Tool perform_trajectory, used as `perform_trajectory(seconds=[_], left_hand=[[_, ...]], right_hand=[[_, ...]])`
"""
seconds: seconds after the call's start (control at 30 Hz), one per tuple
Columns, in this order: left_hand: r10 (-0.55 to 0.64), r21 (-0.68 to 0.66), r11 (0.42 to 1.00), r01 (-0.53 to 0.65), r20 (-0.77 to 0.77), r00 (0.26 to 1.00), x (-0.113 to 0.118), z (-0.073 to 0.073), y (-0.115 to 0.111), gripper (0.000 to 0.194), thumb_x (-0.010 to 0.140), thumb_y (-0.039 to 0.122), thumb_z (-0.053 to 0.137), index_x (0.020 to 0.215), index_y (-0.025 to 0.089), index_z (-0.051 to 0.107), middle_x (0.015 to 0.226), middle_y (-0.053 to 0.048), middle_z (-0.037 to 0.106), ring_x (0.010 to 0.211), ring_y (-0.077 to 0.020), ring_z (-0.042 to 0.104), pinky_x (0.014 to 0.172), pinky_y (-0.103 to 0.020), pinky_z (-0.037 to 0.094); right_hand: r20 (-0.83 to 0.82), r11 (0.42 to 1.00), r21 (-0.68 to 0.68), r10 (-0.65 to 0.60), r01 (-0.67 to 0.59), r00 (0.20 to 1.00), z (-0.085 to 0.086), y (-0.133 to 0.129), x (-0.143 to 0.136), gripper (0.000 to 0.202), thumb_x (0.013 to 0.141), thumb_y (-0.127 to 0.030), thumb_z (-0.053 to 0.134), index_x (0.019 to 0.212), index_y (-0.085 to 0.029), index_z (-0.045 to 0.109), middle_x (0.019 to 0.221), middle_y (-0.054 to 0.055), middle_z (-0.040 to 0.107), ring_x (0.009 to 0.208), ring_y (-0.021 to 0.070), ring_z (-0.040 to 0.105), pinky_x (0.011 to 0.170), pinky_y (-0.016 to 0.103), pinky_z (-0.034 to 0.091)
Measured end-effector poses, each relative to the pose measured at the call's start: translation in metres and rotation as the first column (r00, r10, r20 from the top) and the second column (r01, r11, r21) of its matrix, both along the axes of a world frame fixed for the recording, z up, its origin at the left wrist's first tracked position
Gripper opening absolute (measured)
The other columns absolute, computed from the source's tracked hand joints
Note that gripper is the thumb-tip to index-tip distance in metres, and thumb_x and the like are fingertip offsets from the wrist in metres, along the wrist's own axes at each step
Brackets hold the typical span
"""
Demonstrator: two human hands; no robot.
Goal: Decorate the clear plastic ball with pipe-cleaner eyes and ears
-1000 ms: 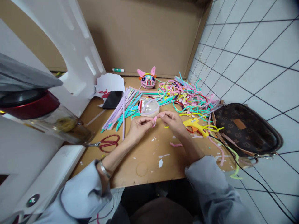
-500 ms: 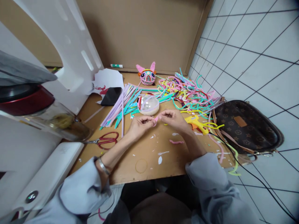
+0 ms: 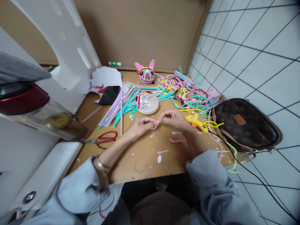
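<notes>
Between my fingertips is a short pink pipe cleaner, bent into a small curve. My left hand pinches one part of it. Close beside, my right hand pinches the other part, its fingers curled. Just behind my hands sits a clear round ball with lilac and red strips on it. A loose pink piece lies on the table in front of my right wrist. The yellow glue gun rests to the right of that wrist.
Red-handled scissors lie left of my forearm, by a glass jug. Pipe cleaners and a tangled pile spread behind. A decorated pink-eared ball, a phone and a brown bag stand around.
Both hands keep their pinch on the pink pipe cleaner, with slight finger movement. The whole view has shifted a little; the objects on the table stay in place.
</notes>
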State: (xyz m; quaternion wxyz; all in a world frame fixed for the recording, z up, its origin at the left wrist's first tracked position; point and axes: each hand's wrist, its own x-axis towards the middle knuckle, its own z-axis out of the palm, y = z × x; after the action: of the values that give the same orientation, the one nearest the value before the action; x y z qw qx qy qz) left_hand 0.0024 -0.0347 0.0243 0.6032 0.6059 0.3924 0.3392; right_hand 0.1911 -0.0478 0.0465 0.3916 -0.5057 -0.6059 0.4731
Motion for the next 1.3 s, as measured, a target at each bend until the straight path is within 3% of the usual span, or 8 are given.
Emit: perform_trajectory(seconds=[0.2,0.37,0.53,0.63,0.77,1.0,1.3], left_hand=[[-0.06,-0.134,0.988,0.07,0.084,0.995,-0.001,0.004,0.001,0.034,0.057,0.047,0.082,0.067,0.016,0.073,0.052,0.005,0.051,0.045,-0.0034,0.026,0.046,-0.021,0.016],[-0.08,-0.141,0.985,0.096,0.115,0.99,-0.002,0.003,0.002,0.044,0.055,0.053,0.087,0.06,0.015,0.067,0.052,0.004,0.051,0.045,-0.0027,0.027,0.044,-0.02,0.015],[-0.026,-0.108,0.993,0.044,0.166,0.986,-0.003,-0.003,0.007,0.052,0.053,0.06,0.09,0.072,0.015,0.072,0.064,-0.001,0.063,0.048,-0.005,0.042,0.043,-0.018,0.027],[0.026,-0.105,0.994,-0.008,0.176,0.984,-0.002,-0.008,0.009,0.055,0.051,0.061,0.091,0.073,0.015,0.071,0.061,0.0,0.063,0.05,-0.0077,0.051,0.044,-0.018,0.035],[0.056,-0.12,0.992,-0.032,0.198,0.979,0.0,-0.012,0.01,0.054,0.051,0.06,0.091,0.073,0.015,0.07,0.058,0.0,0.064,0.048,-0.0087,0.054,0.044,-0.018,0.039],[0.096,-0.097,0.992,-0.079,0.196,0.976,-0.001,-0.008,0.01,0.046,0.054,0.053,0.089,0.074,0.015,0.071,0.055,0.002,0.061,0.043,-0.0059,0.045,0.04,-0.017,0.028],[0.104,-0.112,0.99,-0.085,0.178,0.978,0.0,-0.006,0.01,0.047,0.05,0.053,0.089,0.072,0.017,0.067,0.049,0.004,0.058,0.04,-0.0056,0.042,0.041,-0.018,0.026]], right_hand=[[-0.11,0.997,-0.064,0.031,-0.038,0.993,0.002,-0.002,-0.003,0.016,0.061,-0.032,0.069,0.062,-0.016,0.069,0.056,-0.003,0.062,0.055,0.0081,0.048,0.056,0.022,0.033],[-0.155,0.992,-0.128,-0.002,-0.019,0.988,-0.002,-0.001,-0.005,0.016,0.057,-0.032,0.07,0.06,-0.017,0.068,0.053,-0.003,0.06,0.051,0.0073,0.044,0.052,0.022,0.029],[-0.157,0.986,-0.102,-0.145,0.13,0.977,-0.007,0.006,0.0,0.015,0.054,-0.032,0.068,0.059,-0.018,0.068,0.049,-0.005,0.055,0.049,0.0072,0.039,0.051,0.023,0.028],[-0.157,0.98,-0.093,-0.186,0.173,0.97,-0.009,0.009,0.004,0.016,0.054,-0.033,0.069,0.058,-0.018,0.067,0.049,-0.005,0.054,0.049,0.0075,0.038,0.05,0.023,0.027],[-0.16,0.988,-0.084,-0.142,0.13,0.977,-0.01,0.008,0.006,0.017,0.055,-0.034,0.069,0.057,-0.018,0.067,0.046,-0.006,0.047,0.048,0.0066,0.034,0.05,0.023,0.025],[-0.147,0.996,-0.069,-0.057,0.048,0.988,-0.011,0.007,0.004,0.016,0.058,-0.033,0.069,0.058,-0.017,0.067,0.048,-0.006,0.049,0.05,0.007,0.037,0.051,0.023,0.028],[-0.143,0.991,-0.108,-0.089,0.074,0.986,-0.01,0.005,0.0,0.015,0.054,-0.032,0.068,0.058,-0.017,0.068,0.046,-0.007,0.047,0.049,0.0065,0.034,0.051,0.023,0.023]])
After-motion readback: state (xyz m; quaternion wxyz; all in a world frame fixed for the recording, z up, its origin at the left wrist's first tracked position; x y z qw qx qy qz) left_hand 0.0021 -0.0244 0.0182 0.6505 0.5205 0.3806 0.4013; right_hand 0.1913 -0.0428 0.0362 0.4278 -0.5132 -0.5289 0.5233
